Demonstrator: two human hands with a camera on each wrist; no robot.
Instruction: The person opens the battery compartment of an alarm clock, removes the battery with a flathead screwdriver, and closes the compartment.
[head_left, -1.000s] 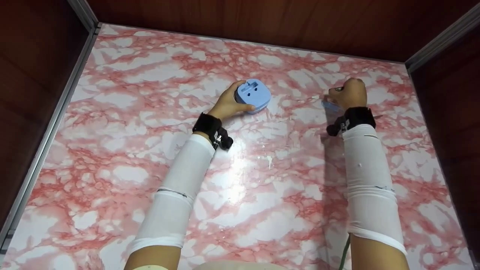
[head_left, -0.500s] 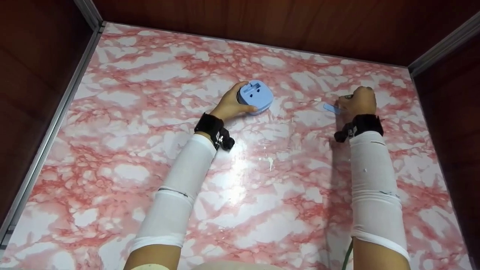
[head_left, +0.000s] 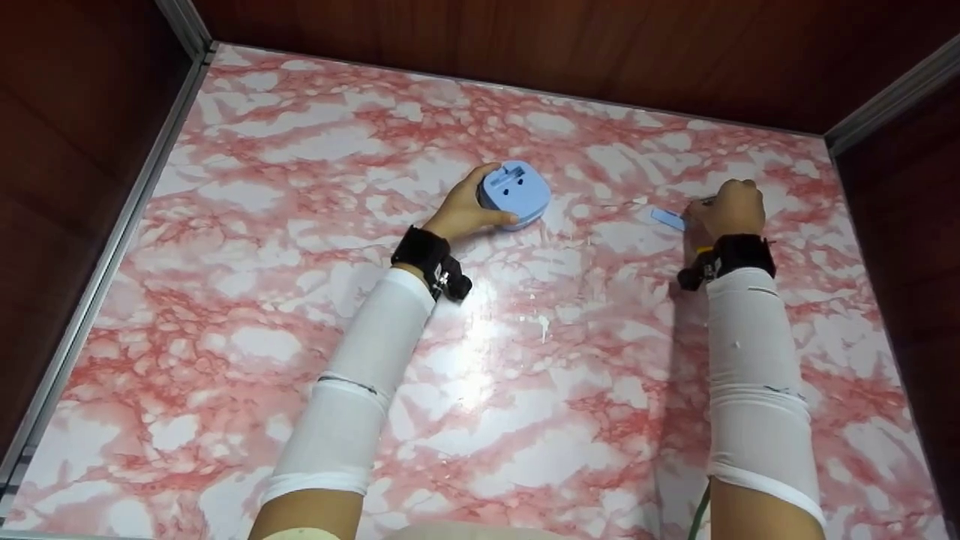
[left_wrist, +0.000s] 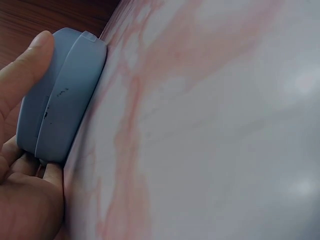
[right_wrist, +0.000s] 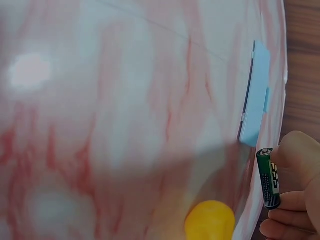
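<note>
My left hand (head_left: 461, 206) grips a light-blue, rounded-square device (head_left: 521, 196) with fingers on one side and thumb on the other. An open battery slot and two small dark holes face up on it. In the left wrist view the device (left_wrist: 72, 95) shows its side seam and some dark specks, low against the table. My right hand (head_left: 727, 210) pinches a green battery (right_wrist: 269, 180) between thumb and fingers. Just left of that hand lies a flat light-blue battery cover (head_left: 667, 219); in the right wrist view the cover (right_wrist: 256, 95) stands just beyond the battery.
A yellow rounded object (right_wrist: 210, 221) sits on the table under my right wrist, mostly hidden in the head view. The red-and-white marbled table (head_left: 570, 360) is bounded by dark wood panels (head_left: 525, 45) with metal edging.
My right hand has moved right and slightly toward me, so more of the battery cover and a bit of yellow show. The left hand keeps its hold on the device; the view has shifted slightly.
</note>
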